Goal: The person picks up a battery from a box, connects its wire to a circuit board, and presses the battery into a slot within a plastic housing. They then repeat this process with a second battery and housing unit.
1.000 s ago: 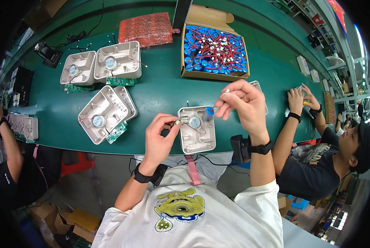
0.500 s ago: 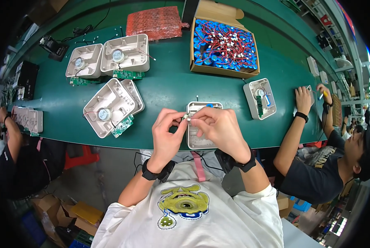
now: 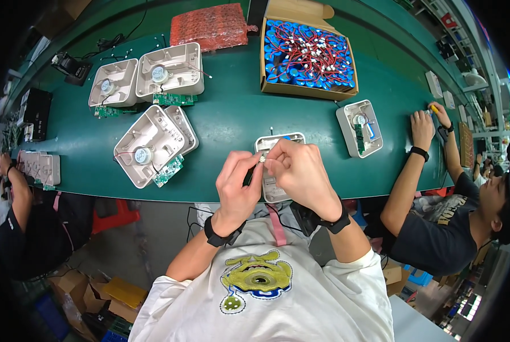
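Both my hands meet over a pale grey plastic housing (image 3: 274,194) at the table's near edge. My left hand (image 3: 238,185) is closed in a pinch on a small circuit board, mostly hidden by the fingers. With thumb and forefinger, my right hand (image 3: 302,172) pinches a small white connector (image 3: 262,159) against it at the left fingertips. Whether the two parts are joined, I cannot tell. Part of a blue piece (image 3: 287,138) shows inside the housing's far end, and a short dark wire stands beyond its rim.
Left on the green table (image 3: 226,114) sit several housings (image 3: 152,134) with round speakers and green boards. A carton (image 3: 309,91) of blue wired battery cells stands at the back, beside a red bubble-wrap package (image 3: 209,28). Another housing (image 3: 372,145) lies right. A co-worker's hands (image 3: 423,128) work farther right.
My fingertips have shifted slightly, and the right fingers now close more tightly over the small white connector. The view has tilted a little. The co-worker's hands on the right have moved.
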The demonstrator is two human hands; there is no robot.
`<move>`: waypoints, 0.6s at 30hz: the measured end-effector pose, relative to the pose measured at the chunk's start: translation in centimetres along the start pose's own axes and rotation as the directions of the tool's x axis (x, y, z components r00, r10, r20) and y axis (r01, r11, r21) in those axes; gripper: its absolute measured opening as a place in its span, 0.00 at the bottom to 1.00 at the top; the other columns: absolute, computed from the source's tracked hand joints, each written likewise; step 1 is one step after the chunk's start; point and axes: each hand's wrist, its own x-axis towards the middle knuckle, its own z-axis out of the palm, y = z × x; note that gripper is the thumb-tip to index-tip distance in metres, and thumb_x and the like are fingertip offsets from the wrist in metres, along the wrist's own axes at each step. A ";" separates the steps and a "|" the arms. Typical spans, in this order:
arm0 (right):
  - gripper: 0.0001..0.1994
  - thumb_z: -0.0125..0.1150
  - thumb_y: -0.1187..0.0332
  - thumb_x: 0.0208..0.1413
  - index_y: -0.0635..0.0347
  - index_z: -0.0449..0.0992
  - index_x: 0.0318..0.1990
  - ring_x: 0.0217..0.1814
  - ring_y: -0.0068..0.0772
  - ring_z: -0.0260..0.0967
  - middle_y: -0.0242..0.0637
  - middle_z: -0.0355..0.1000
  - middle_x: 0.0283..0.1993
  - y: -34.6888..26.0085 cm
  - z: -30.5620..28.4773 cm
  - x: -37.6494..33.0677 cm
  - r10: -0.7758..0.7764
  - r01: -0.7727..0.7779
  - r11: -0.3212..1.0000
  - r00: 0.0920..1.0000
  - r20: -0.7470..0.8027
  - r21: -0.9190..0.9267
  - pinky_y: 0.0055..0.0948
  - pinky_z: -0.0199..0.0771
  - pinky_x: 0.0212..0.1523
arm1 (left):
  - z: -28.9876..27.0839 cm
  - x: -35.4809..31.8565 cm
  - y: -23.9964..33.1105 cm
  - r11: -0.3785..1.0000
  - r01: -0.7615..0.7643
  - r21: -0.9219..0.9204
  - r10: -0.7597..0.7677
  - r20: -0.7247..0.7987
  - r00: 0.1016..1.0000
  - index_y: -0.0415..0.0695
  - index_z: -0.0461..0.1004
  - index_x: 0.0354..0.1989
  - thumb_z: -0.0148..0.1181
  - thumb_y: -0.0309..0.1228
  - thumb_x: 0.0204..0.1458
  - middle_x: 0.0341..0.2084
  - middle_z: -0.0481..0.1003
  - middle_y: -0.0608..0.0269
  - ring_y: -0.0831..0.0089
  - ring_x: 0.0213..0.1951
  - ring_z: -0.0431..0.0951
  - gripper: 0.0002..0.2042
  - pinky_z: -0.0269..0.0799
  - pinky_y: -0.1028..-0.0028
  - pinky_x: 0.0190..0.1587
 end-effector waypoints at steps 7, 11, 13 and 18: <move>0.05 0.69 0.77 0.56 0.70 0.79 0.36 0.24 0.29 0.80 0.46 0.82 0.29 -0.2 0.2 0.0 0.013 -0.013 1.000 1.000 -0.018 0.001 0.32 0.76 0.28 | -0.4 1.1 -0.4 0.998 -0.070 0.002 0.070 0.015 0.997 0.34 0.82 0.44 0.71 0.13 0.51 0.34 0.77 0.56 0.68 0.32 0.80 0.12 0.77 0.72 0.34; 0.16 0.76 0.73 0.53 0.68 0.80 0.48 0.44 0.41 0.84 0.54 0.81 0.51 -1.2 0.4 -2.1 -0.135 0.107 0.966 0.985 -0.105 -0.236 0.38 0.81 0.42 | -1.0 1.5 0.0 0.983 0.165 -0.080 -0.160 0.066 0.985 0.35 0.82 0.43 0.71 0.15 0.52 0.32 0.77 0.59 0.74 0.29 0.77 0.11 0.74 0.74 0.31; 0.25 0.79 0.71 0.50 0.65 0.77 0.56 0.59 0.53 0.76 0.54 0.72 0.64 -1.6 0.1 -4.6 -0.164 0.064 0.888 0.969 -0.183 -0.455 0.46 0.77 0.54 | -1.3 2.0 0.7 0.897 0.417 -0.144 -0.402 0.126 0.907 0.35 0.82 0.43 0.72 0.16 0.52 0.30 0.76 0.62 0.78 0.26 0.74 0.10 0.72 0.77 0.29; 0.37 0.82 0.69 0.47 0.62 0.72 0.66 0.74 0.67 0.58 0.52 0.60 0.77 -0.6 2.9 -7.3 -0.057 -0.049 0.925 0.963 -0.264 -0.378 0.56 0.65 0.68 | -1.8 2.3 0.7 0.865 0.492 -0.101 -0.450 0.278 0.849 0.33 0.82 0.47 0.69 0.17 0.57 0.31 0.75 0.67 0.85 0.30 0.73 0.10 0.71 0.82 0.32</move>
